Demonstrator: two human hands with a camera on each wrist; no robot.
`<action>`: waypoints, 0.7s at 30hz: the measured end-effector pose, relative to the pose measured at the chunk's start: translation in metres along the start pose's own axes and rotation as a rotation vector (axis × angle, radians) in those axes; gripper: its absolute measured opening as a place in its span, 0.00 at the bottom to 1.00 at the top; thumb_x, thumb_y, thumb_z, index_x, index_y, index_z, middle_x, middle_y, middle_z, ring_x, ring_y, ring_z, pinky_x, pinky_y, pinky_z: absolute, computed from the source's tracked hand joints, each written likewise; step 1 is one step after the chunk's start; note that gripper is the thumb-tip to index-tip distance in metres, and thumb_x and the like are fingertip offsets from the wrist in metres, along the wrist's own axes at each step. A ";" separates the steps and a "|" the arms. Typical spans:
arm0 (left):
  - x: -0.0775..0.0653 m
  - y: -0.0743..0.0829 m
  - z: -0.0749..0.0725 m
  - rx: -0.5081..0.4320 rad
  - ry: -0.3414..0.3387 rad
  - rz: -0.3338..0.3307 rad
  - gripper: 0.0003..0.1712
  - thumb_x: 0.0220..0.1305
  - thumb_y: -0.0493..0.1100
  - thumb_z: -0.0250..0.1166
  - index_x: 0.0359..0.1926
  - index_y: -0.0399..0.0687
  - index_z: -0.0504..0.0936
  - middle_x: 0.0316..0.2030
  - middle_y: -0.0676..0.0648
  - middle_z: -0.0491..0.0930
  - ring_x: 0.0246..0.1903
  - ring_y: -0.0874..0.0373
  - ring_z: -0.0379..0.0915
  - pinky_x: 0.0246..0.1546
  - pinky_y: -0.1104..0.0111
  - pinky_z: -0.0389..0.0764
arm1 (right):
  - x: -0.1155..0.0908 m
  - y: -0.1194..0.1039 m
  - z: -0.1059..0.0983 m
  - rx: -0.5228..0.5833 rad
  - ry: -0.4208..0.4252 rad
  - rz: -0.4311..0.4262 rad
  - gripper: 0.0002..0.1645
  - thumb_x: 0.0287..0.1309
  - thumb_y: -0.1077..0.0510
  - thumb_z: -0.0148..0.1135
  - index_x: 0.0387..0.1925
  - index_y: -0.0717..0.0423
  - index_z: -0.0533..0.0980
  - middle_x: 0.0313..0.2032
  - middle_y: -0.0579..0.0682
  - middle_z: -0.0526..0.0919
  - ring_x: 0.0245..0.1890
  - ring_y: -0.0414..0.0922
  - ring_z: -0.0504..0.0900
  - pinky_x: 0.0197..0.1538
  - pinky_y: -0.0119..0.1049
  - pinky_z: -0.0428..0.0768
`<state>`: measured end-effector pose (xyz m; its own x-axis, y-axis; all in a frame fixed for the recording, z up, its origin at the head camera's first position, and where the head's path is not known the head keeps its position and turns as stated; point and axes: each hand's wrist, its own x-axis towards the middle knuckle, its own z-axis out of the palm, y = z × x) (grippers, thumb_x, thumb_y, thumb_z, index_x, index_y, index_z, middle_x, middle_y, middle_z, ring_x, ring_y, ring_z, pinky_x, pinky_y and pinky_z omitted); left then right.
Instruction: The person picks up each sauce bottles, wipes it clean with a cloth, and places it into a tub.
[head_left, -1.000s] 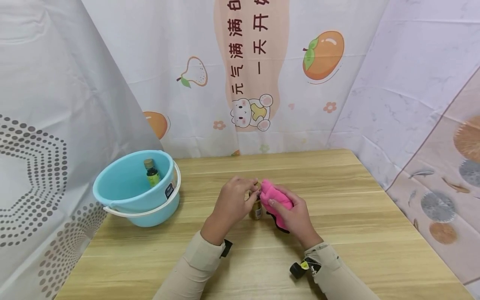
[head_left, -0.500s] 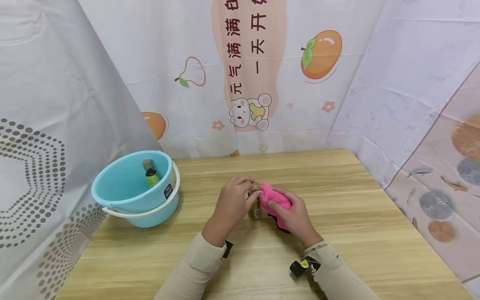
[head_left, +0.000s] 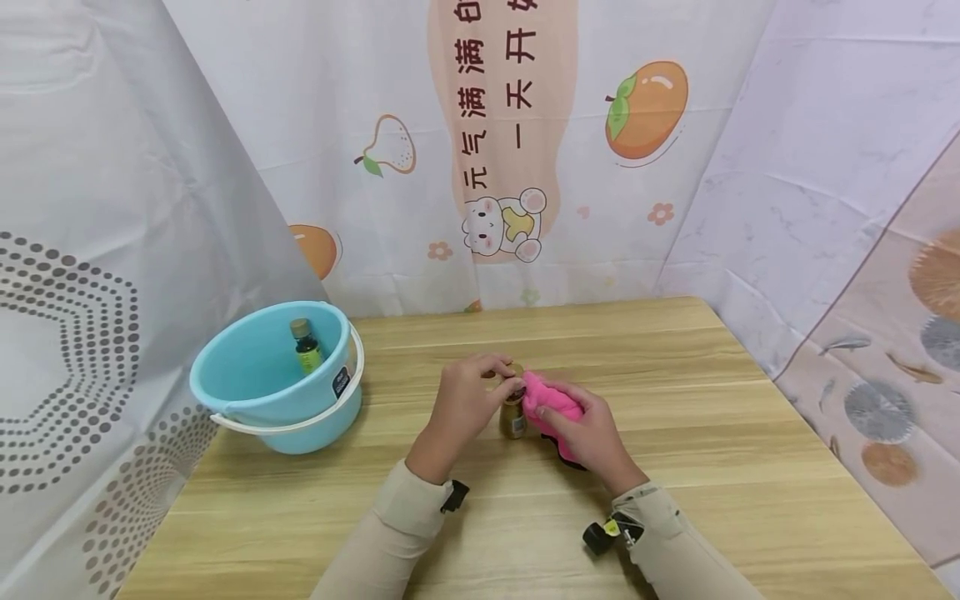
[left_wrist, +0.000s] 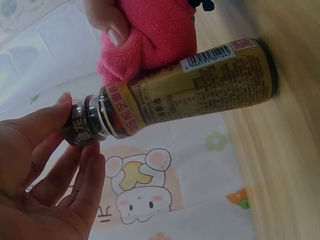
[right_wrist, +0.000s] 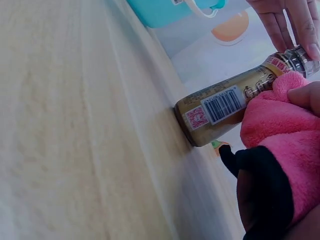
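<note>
A slim glass bottle with a gold label [left_wrist: 195, 87] stands upright on the wooden table. Thumb and fingers of my left hand [head_left: 467, 398] pinch its dark cap [left_wrist: 80, 125] from above. My right hand [head_left: 592, 432] grips a bunched pink plush cloth [head_left: 551, 407] with a black trim [right_wrist: 267, 185]. In both wrist views the cloth lies against the bottle's side, close below the neck. The right thumb presses on top of the cloth, and its other fingers are mostly hidden behind it. The barcode side of the bottle shows in both wrist views.
A light blue bucket [head_left: 225, 396] with a white handle [head_left: 281, 429] stands at the table's left side. Inside it leans a dark bottle with a green label [head_left: 308, 354]. A printed curtain [head_left: 330, 167] hangs behind the table [head_left: 675, 400].
The pink cloth in my right hand has slid slightly down along the bottle, and more of the bottle's body shows. My left hand keeps its pinch on the cap.
</note>
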<state>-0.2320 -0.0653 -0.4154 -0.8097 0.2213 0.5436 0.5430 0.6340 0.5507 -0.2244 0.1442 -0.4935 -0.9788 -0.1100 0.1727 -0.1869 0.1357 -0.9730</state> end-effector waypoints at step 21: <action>0.001 -0.007 -0.003 -0.227 -0.035 -0.153 0.13 0.58 0.44 0.79 0.41 0.49 0.86 0.41 0.54 0.90 0.42 0.63 0.87 0.46 0.72 0.87 | 0.001 0.007 0.003 -0.347 0.020 0.058 0.24 0.57 0.50 0.78 0.56 0.36 0.84 0.52 0.51 0.86 0.44 0.47 0.82 0.43 0.37 0.82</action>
<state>-0.2359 -0.0723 -0.4168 -0.8912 0.1637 0.4229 0.4464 0.4810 0.7545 -0.2267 0.1419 -0.5002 -0.9894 -0.0732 0.1254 -0.1451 0.4680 -0.8717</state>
